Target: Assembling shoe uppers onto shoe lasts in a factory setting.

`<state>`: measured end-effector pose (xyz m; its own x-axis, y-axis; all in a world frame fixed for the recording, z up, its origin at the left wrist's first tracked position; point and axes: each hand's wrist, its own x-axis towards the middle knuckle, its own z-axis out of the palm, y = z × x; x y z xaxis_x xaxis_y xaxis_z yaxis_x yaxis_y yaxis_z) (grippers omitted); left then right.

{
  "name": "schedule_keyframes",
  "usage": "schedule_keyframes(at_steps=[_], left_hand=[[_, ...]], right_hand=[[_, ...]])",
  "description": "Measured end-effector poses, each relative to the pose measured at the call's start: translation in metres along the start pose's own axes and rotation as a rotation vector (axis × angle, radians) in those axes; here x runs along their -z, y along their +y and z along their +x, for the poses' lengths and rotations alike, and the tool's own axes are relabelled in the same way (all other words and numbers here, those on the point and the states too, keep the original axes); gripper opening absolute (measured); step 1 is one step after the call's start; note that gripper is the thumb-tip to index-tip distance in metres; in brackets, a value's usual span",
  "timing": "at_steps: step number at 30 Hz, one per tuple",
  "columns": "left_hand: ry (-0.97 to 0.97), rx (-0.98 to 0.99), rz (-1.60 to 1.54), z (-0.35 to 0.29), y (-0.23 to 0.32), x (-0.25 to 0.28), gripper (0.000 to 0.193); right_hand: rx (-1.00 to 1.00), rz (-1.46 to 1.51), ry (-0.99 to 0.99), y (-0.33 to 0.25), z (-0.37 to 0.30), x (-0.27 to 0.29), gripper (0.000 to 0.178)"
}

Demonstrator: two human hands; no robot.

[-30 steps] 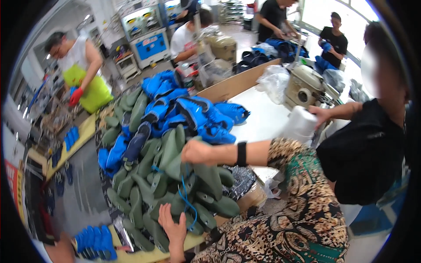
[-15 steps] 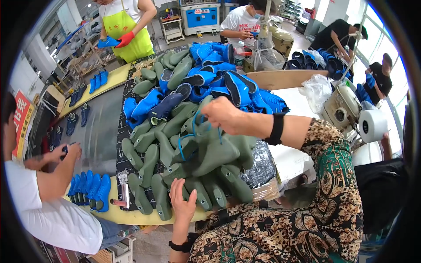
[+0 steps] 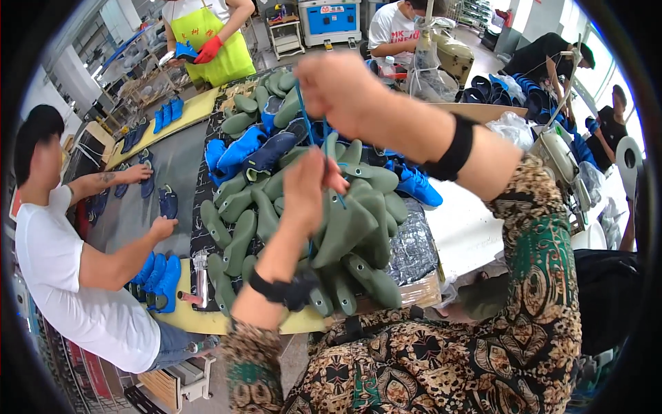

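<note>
My right hand point(image 3: 338, 90) is raised above the pile, fingers closed on a thin blue cord point(image 3: 303, 110) that runs down from it. Lower down, my left hand point(image 3: 307, 183) closes around the cord, its fingers partly hidden and slightly blurred. Just under both hands, a green shoe last point(image 3: 348, 231) tilts at the near right of a heap of similar lasts. Part of the cord crosses beside it. Beyond my left hand lie a dark navy shoe upper point(image 3: 269, 155) and a bright blue shoe point(image 3: 238, 155).
More blue shoes point(image 3: 417, 185) lie behind my right forearm. At left, a co-worker in a white shirt point(image 3: 89, 255) handles navy shoes on a grey belt point(image 3: 162, 183). Blue shoes point(image 3: 165, 283) stand on the yellow ledge point(image 3: 238, 322). A black-wrapped block point(image 3: 414, 238) sits at the right.
My right hand has risen and moved away, drawing the cord up. My left hand has gone from the near lasts up to the cord. The left co-worker's arms have spread over the belt.
</note>
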<state>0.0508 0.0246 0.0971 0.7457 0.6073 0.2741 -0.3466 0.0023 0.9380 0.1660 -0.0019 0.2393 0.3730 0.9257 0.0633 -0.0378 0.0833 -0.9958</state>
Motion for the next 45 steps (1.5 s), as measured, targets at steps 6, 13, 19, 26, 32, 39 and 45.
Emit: schedule_keyframes(at_steps=[6,13,19,26,32,39,45], left_hand=[[-0.126,-0.150,0.059,0.070,0.094,-0.011,0.037],[-0.168,0.141,0.378,0.032,0.028,0.025,0.031],[-0.107,0.152,0.211,0.049,0.049,-0.010,0.029],[-0.158,0.019,0.214,0.065,0.101,-0.027,0.025],[-0.180,-0.271,0.271,0.109,0.202,-0.034,0.026],[-0.103,-0.103,0.333,0.107,0.169,-0.029,0.022],[0.250,-0.394,-0.048,0.122,0.280,0.012,0.023]], right_hand=[[0.329,0.584,-0.673,-0.047,0.045,0.077,0.011],[0.084,0.345,0.108,0.075,-0.016,0.092,0.025],[0.073,-0.315,-0.416,0.160,-0.067,0.058,0.042],[0.282,-0.507,-0.324,0.143,-0.050,0.043,0.036],[0.545,-0.537,-0.313,0.050,-0.020,0.051,0.034],[0.409,-0.621,-0.270,0.137,-0.028,0.080,0.034],[0.344,-0.043,-0.270,0.081,-0.017,0.057,0.042]])
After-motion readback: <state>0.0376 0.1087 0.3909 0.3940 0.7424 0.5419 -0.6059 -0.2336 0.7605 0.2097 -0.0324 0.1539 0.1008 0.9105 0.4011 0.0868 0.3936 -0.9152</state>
